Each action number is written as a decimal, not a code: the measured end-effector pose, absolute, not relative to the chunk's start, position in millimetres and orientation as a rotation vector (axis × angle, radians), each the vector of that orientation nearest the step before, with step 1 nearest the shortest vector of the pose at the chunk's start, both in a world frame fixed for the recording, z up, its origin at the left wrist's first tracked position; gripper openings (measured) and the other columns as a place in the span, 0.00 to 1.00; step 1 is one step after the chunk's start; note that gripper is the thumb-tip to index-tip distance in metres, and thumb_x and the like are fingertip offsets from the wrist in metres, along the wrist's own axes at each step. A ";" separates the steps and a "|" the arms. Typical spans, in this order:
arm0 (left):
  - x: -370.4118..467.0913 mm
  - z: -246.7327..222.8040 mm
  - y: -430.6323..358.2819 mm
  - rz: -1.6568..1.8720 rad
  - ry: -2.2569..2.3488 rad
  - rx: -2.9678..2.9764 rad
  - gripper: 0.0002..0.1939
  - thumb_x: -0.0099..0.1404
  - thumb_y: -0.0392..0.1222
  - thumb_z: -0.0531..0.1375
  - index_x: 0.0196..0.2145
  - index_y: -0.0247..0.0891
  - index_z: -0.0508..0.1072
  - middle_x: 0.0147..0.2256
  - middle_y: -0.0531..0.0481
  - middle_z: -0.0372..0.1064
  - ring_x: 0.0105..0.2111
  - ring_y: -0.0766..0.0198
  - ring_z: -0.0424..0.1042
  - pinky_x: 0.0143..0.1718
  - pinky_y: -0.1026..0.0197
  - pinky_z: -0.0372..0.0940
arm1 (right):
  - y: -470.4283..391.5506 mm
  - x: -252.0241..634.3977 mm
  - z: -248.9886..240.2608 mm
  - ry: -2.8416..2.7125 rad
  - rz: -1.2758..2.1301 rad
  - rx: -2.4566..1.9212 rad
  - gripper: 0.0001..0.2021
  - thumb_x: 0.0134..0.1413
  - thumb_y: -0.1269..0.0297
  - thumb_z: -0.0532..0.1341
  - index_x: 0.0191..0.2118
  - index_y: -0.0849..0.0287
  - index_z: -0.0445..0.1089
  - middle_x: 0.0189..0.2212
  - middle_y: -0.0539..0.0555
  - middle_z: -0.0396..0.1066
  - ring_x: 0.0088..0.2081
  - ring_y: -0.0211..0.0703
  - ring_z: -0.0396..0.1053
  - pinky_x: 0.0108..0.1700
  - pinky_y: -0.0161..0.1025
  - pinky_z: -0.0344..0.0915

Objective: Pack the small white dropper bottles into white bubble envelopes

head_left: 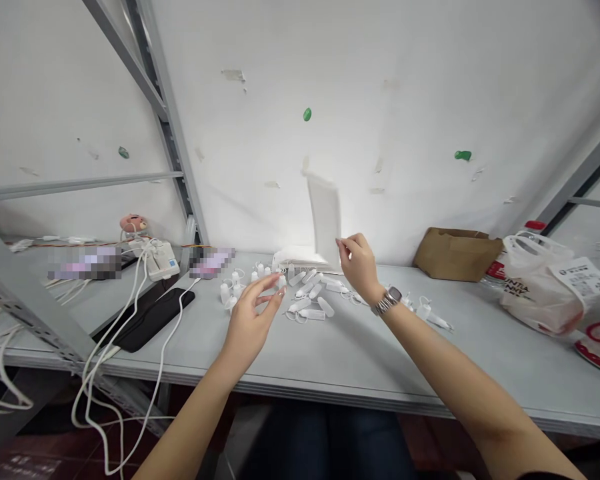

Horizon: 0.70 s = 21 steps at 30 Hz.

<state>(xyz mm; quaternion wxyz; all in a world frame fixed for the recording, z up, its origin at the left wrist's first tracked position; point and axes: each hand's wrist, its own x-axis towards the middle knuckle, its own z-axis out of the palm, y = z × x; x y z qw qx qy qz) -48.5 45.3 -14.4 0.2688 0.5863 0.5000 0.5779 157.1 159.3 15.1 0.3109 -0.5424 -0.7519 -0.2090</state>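
Note:
My right hand (pixel 359 263), with a watch on its wrist, pinches the edge of a thin white sheet (pixel 325 217). The sheet stands upright in the air, blurred by motion, above a white stack (pixel 297 255) at the wall. Between the thumb and fingertips of my left hand (pixel 254 310) is a small white bottle (pixel 281 282), partly hidden by the fingers. Several white tube-shaped bottles (pixel 313 314) with thin loops lie on the table between the hands. A group of upright ones (pixel 225 292) stands left of my left hand, and others (pixel 424 308) lie beyond my right wrist.
White cables (pixel 145 320) and a black case (pixel 155 320) lie at left beside the metal shelf post (pixel 173 120). A cardboard box (pixel 455 253) and a plastic bag (pixel 540 287) stand at right. The grey table (pixel 330 363) meets the wall behind.

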 end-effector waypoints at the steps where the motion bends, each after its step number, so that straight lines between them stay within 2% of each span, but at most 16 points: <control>1: -45.1 -15.3 44.0 1.561 1.376 1.603 0.23 0.60 0.51 0.58 0.51 0.42 0.67 0.54 0.45 0.62 0.53 0.56 0.63 0.50 0.54 0.62 | 136.4 155.7 14.2 -1.887 -0.358 -1.290 0.17 0.65 0.65 0.44 0.36 0.63 0.69 0.34 0.58 0.66 0.35 0.42 0.64 0.38 0.38 0.58; 3: -37.1 -15.7 38.8 1.527 1.443 1.697 0.32 0.58 0.54 0.59 0.58 0.45 0.57 0.59 0.44 0.53 0.58 0.53 0.55 0.53 0.51 0.59 | 89.4 152.7 8.4 -1.763 0.031 -1.089 0.16 0.62 0.62 0.50 0.25 0.58 0.67 0.27 0.54 0.66 0.32 0.40 0.65 0.36 0.37 0.60; 4: -32.9 -15.2 35.3 1.482 1.480 1.772 0.38 0.56 0.55 0.60 0.61 0.46 0.51 0.61 0.44 0.49 0.60 0.52 0.51 0.56 0.48 0.55 | 67.6 151.2 3.9 -1.721 0.214 -1.036 0.15 0.61 0.61 0.52 0.24 0.58 0.66 0.25 0.52 0.66 0.31 0.40 0.65 0.36 0.37 0.60; 6: -25.5 -13.3 27.8 1.333 1.537 1.927 0.52 0.50 0.59 0.63 0.64 0.48 0.39 0.63 0.43 0.43 0.62 0.49 0.44 0.59 0.44 0.48 | 32.6 148.1 -6.7 -1.581 0.568 -0.986 0.11 0.59 0.60 0.55 0.27 0.57 0.65 0.22 0.49 0.67 0.27 0.39 0.66 0.33 0.36 0.62; 9: -19.5 -12.1 19.4 1.031 1.551 2.089 0.65 0.39 0.62 0.67 0.64 0.49 0.30 0.62 0.40 0.42 0.61 0.43 0.44 0.57 0.39 0.47 | 6.7 143.8 -23.0 -1.466 0.872 -1.015 0.11 0.56 0.58 0.57 0.26 0.57 0.65 0.21 0.48 0.69 0.27 0.38 0.67 0.33 0.35 0.63; 12: -20.0 -15.8 17.9 0.802 1.513 2.204 0.64 0.41 0.59 0.67 0.64 0.48 0.29 0.61 0.39 0.44 0.59 0.41 0.48 0.55 0.40 0.51 | 1.8 142.2 -33.2 -1.502 0.990 -1.042 0.12 0.56 0.57 0.56 0.26 0.58 0.66 0.22 0.49 0.70 0.29 0.39 0.68 0.35 0.35 0.63; 15: -26.6 -20.7 19.9 0.630 1.479 2.290 0.56 0.50 0.48 0.63 0.64 0.45 0.28 0.60 0.38 0.46 0.59 0.45 0.50 0.55 0.43 0.51 | -2.6 147.3 -32.2 -1.796 0.963 -1.124 0.12 0.56 0.58 0.56 0.26 0.58 0.67 0.25 0.50 0.71 0.29 0.39 0.68 0.34 0.35 0.62; 19: -42.3 -21.4 20.3 0.340 1.401 2.386 0.54 0.47 0.33 0.60 0.64 0.46 0.31 0.60 0.42 0.50 0.58 0.49 0.51 0.56 0.47 0.50 | -12.9 164.5 -16.9 -2.048 0.883 -1.363 0.18 0.59 0.54 0.51 0.24 0.57 0.66 0.18 0.47 0.67 0.21 0.36 0.64 0.27 0.35 0.59; 21: -50.0 -20.5 20.2 0.243 1.377 2.435 0.52 0.45 0.29 0.57 0.64 0.49 0.37 0.59 0.45 0.53 0.57 0.51 0.53 0.55 0.49 0.51 | -11.5 173.6 -11.0 -2.009 0.776 -1.425 0.16 0.59 0.53 0.51 0.27 0.56 0.67 0.19 0.47 0.67 0.21 0.37 0.65 0.28 0.35 0.59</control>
